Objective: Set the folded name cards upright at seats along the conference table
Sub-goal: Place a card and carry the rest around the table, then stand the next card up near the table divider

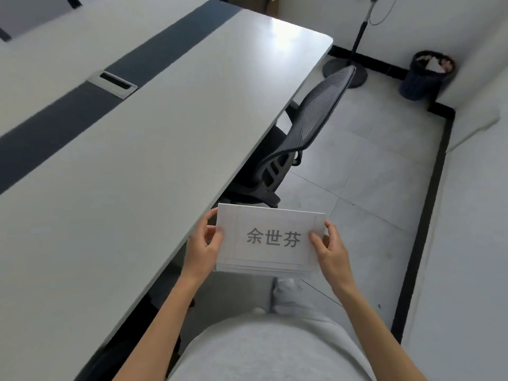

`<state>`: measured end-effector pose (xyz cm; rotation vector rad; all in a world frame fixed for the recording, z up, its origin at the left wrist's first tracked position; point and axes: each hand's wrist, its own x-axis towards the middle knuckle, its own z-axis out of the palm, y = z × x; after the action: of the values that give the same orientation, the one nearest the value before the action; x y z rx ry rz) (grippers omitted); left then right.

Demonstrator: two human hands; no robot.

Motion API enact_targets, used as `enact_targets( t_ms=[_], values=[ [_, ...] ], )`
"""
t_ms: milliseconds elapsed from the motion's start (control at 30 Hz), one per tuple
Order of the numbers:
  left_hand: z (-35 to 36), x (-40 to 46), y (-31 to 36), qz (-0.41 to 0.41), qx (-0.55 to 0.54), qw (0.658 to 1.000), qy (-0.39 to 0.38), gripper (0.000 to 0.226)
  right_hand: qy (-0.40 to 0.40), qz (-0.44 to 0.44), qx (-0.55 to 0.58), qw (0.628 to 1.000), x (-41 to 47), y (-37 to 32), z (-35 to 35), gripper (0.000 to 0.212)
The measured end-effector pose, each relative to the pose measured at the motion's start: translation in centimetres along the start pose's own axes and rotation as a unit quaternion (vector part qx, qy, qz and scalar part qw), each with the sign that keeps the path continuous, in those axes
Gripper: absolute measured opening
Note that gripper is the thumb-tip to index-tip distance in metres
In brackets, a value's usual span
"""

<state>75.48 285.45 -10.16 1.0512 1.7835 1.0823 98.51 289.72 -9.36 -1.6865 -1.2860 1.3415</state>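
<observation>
The top name card (270,239) of a stack reads 余世芬 in grey print. The left hand (202,250) pinches the stack's left edge and the right hand (331,250) pinches its right edge, holding it flat in the air just beside the conference table (165,119). How many cards lie beneath cannot be counted. A mesh chair (308,125) sits partly tucked under the table; the bin's (426,75) contents are blurred.

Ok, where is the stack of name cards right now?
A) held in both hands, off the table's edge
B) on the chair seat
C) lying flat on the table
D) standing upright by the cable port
A: the left hand and right hand grip the name cards at each end, over the floor beside the table.
</observation>
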Motion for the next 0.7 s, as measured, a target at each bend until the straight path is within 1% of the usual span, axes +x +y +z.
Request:
enact_targets(
  t_ms=[100, 200, 300, 367, 467, 533, 600, 700],
  values=[
    [-0.6, 3.1, 0.2, -0.03, -0.018, 0.995, 0.096, 0.036, -0.08, -0.039, -0.042, 0.995, 6.6, -2.7, 2.0, 0.04],
    [-1.6, 5.3, 0.4, -0.063, -0.04, 0.976, 0.203, 0.037, -0.186, -0.093, -0.081, 0.975, 12.4, -5.7, 5.4, 0.045],
    [-3.2, 7.0, 0.6, -0.1, -0.054, 0.945, 0.307, 0.039, -0.284, -0.163, -0.163, 0.931, 16.8, -9.2, 9.6, 0.059],
    [-4.4, 7.8, 0.3, -0.13, -0.053, 0.925, 0.353, 0.044, -0.337, -0.206, -0.203, 0.896, 19.1, -11.1, 12.9, 0.062],
    [-6.5, 9.1, -0.3, -0.141, -0.062, 0.9, 0.407, 0.049, -0.4, -0.239, -0.229, 0.855, 21.7, -13.4, 18.4, 0.063],
    [-8.2, 10.0, -0.8, -0.144, -0.074, 0.888, 0.43, 0.049, -0.422, -0.254, -0.25, 0.834, 22.8, -14.6, 21.7, 0.063],
    [-9.9, 11.0, -1.7, -0.151, -0.075, 0.883, 0.437, 0.051, -0.433, -0.265, -0.261, 0.821, 23.6, -15.3, 24.8, 0.063],
    [-12.5, 12.6, -3.4, -0.161, -0.067, 0.882, 0.438, 0.052, -0.436, -0.268, -0.265, 0.817, 24.9, -15.7, 28.8, 0.062]
  ],
)
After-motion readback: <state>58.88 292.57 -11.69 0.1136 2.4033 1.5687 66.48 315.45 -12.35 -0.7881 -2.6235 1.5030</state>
